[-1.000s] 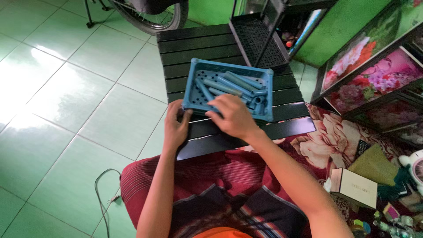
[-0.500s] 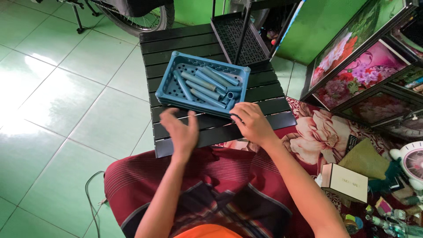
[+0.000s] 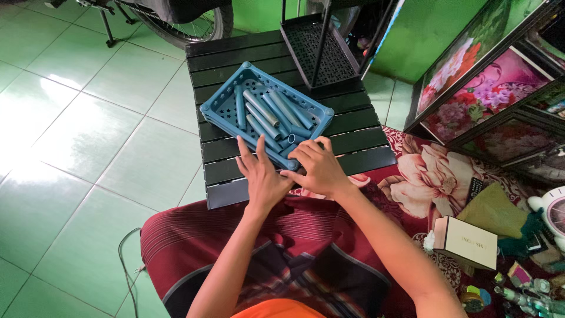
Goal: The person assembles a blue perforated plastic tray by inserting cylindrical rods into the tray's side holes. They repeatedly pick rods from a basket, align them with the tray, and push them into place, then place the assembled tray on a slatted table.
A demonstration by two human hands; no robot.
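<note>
A blue plastic tray (image 3: 225, 86) lies turned at an angle on a black slatted table (image 3: 253, 50). Several blue-grey tubes (image 3: 268, 112) lie side by side inside it. My left hand (image 3: 262, 176) is flat with fingers spread, its fingertips against the tray's near edge. My right hand (image 3: 318, 168) has its fingers curled around the tray's near corner. Both hands meet at the table's front edge, above my lap in a dark red striped cloth (image 3: 247, 247).
A black perforated rack (image 3: 321, 50) stands at the table's far right corner. A wheel and kickstand (image 3: 176, 23) are behind the table. Framed flower pictures (image 3: 471, 76) lean at the right, with a small box (image 3: 465, 241) and clutter below. A cable (image 3: 125, 253) lies on the green tiles.
The tray has been turned from nearly square to diagonal on the table. My left hand moved forward from mid-air onto the tray's near edge; my right hand stayed at the tray's near corner.
</note>
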